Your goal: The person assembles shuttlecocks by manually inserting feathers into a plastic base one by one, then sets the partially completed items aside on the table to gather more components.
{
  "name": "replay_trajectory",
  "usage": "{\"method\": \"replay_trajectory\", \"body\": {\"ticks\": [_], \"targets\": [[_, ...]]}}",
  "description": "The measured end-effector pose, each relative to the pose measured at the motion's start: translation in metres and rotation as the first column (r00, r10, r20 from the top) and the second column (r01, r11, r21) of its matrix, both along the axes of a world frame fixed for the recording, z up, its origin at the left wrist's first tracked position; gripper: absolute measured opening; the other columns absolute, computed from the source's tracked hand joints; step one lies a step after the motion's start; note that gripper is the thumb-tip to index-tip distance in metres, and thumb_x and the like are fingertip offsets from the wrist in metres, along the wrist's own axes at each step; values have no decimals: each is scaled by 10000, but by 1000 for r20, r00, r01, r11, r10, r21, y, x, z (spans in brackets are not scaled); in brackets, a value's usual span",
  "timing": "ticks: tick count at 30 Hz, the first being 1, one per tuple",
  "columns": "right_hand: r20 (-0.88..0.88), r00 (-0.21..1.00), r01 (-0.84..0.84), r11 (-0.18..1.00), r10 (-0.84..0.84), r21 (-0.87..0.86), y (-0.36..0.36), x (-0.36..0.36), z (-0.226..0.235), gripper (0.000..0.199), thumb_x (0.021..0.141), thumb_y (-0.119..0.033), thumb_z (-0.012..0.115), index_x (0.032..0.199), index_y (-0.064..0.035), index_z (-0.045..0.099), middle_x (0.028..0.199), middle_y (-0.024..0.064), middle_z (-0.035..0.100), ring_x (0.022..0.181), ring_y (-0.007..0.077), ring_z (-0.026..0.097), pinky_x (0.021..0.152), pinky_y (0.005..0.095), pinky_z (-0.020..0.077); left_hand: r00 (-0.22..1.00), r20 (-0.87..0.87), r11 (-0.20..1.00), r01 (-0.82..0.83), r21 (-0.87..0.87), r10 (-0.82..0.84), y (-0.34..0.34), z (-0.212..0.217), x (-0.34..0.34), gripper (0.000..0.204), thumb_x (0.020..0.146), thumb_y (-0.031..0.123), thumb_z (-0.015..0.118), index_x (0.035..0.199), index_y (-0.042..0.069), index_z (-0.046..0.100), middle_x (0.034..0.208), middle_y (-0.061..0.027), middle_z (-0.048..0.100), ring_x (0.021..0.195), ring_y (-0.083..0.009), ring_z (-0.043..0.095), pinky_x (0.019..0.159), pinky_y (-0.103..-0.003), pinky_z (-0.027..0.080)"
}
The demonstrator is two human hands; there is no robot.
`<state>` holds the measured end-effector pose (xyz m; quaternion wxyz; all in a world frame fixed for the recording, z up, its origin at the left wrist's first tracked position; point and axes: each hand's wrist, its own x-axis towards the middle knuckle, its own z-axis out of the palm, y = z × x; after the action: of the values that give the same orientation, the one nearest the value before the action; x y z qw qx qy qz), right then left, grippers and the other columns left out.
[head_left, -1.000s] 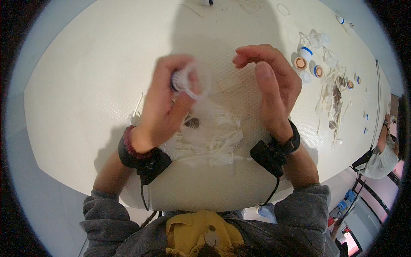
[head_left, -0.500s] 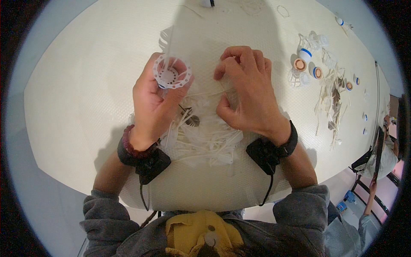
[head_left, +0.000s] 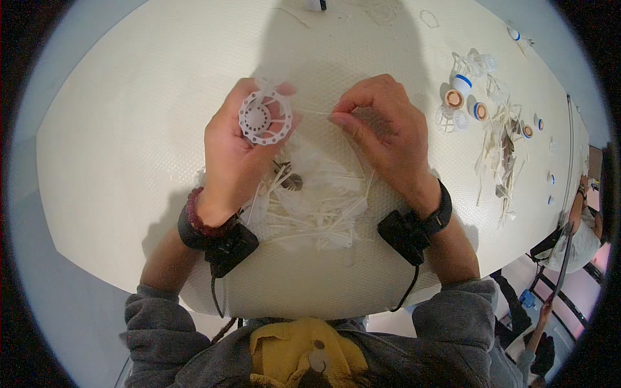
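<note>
My left hand [head_left: 228, 142] is closed around a white plastic shuttlecock skirt [head_left: 255, 118], its ring of holes facing up. A blurred white piece sticks out at the skirt's far rim. To the right, my right hand [head_left: 394, 132] pinches a thin pale feather shaft [head_left: 318, 113] between thumb and forefinger. The shaft reaches toward the skirt; whether it touches the skirt I cannot tell. Below and between both hands lies a pile of white feathers and stripped shafts [head_left: 317, 210], with a dark brown feather [head_left: 290, 180] at its left side.
At the right lie cork shuttlecock heads [head_left: 454, 99], some with blue bands, beside white plastic skirts [head_left: 446, 119] and a strip of loose feathers and shafts [head_left: 508, 145]. A white-and-black piece [head_left: 317, 5] sits at the far edge. Another person's arm [head_left: 543, 317] shows at the lower right.
My right hand's fingers have come together in a pinch on the feather shaft, and the hand has shifted slightly right. My left hand has tipped the skirt a little.
</note>
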<state>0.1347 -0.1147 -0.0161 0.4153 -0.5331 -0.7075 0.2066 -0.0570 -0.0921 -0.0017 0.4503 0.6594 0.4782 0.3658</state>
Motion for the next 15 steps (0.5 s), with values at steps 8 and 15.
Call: {"method": "replay_trajectory", "body": {"ticks": [8, 15], "targets": [[-78, 997, 29, 1000, -29, 7, -4, -1, -3, 154, 716, -250, 725, 755, -124, 646, 741, 45, 590, 720, 242, 577, 612, 343, 455, 997, 50, 997, -59, 45, 57, -2, 2, -1, 153, 759, 8, 697, 890, 24, 620, 806, 5, 605, 739, -56, 546, 668, -208, 449], [-427, 900, 85, 996, -85, -18, -6, -3, -2, 166, 749, -101, 730, 897, -68, 662, 788, 23, 613, 742, 130, 591, 682, 243, 479, 999, -29, 997, 44, 66, -42, -4, -2, -8, 121, 745, 33, 730, 814, 27, 632, 780, 0, 622, 700, -78, 569, 645, -220, 464]]}}
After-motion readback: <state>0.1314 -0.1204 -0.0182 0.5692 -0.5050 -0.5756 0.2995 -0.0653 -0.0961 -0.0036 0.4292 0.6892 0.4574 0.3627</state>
